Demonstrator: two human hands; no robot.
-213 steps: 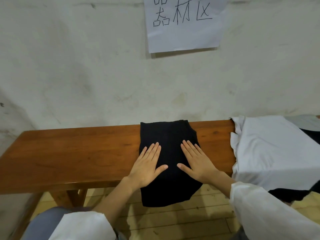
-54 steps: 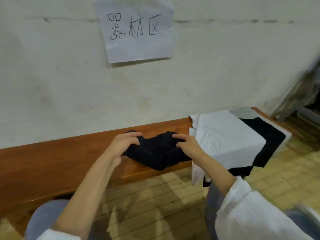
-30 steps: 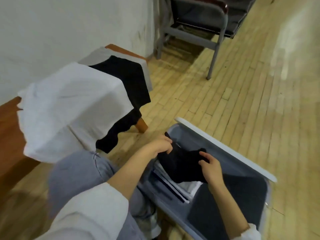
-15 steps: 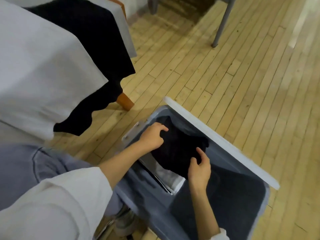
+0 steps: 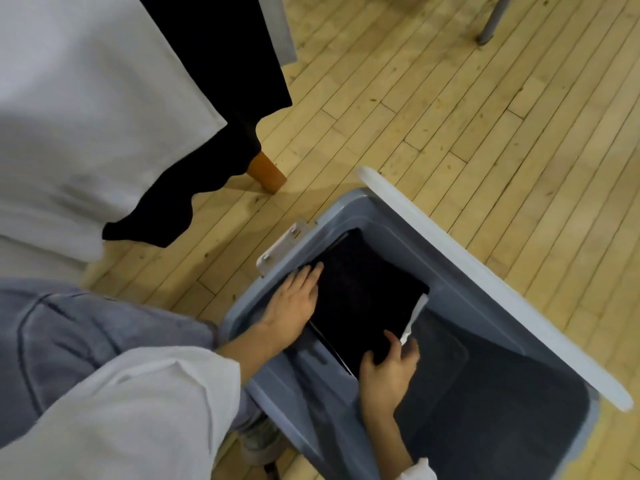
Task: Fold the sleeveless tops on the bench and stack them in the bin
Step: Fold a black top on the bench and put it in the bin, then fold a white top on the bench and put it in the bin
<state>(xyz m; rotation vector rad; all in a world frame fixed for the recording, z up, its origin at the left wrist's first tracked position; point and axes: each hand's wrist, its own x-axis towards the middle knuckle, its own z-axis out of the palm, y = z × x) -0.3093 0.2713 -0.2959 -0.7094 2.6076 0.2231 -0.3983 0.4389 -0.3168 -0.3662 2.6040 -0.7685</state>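
The folded black top (image 5: 363,299) lies flat at the left end of the grey-blue bin (image 5: 450,251), on a stack whose white edge (image 5: 414,315) peeks out beneath it. My left hand (image 5: 294,301) lies flat with straight fingers on the top's left edge. At the near corner of the top, my right hand (image 5: 388,368) presses down with its fingers spread. Unfolded tops hang over the bench end at upper left: a white top (image 5: 86,98), a black top (image 5: 225,64) and a grey top (image 5: 282,29).
The bin stands on the wooden plank floor (image 5: 450,98) with a white lid (image 5: 485,285) leaning along its far side. A wooden bench leg (image 5: 266,171) shows below the hanging tops. A metal chair leg (image 5: 490,24) stands at the upper right. My knee in grey trousers (image 5: 86,341) is beside the bin.
I carried the folded black top from the bench down into the bin. Both hands have let go of their grip and now lie flat on it.
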